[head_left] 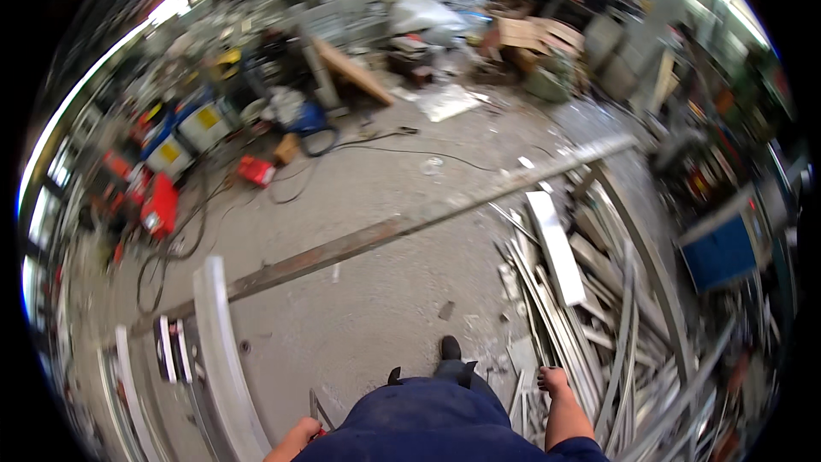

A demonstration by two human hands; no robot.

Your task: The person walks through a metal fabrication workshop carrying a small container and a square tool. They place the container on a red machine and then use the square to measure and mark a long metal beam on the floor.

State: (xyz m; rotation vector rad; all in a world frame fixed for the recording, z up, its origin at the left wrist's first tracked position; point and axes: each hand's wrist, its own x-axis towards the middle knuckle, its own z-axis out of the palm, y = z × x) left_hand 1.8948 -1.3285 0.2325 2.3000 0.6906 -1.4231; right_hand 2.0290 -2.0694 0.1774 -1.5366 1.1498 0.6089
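Observation:
My left hand (303, 430) is low in the view, left of my dark blue shirt. It is closed round a tool with a bit of red at the grip and thin grey prongs (315, 404) pointing up; its exact kind is unclear. On the other side, my right hand (554, 379) hangs with its fingers curled; whatever may be inside them cannot be made out. Just beyond that hand lies a heap of metal profiles and strips (560, 325), with a wide white strip (556, 246) on top. I cannot tell whether the hand touches the heap.
A long metal beam (368, 238) crosses ahead of me. Pale profiles (224, 351) lie at the left. Farther off are a red case (159, 205), a small red box (256, 171), dark cables (419, 147) and cardboard (526, 34). A blue-fronted box (727, 248) stands right.

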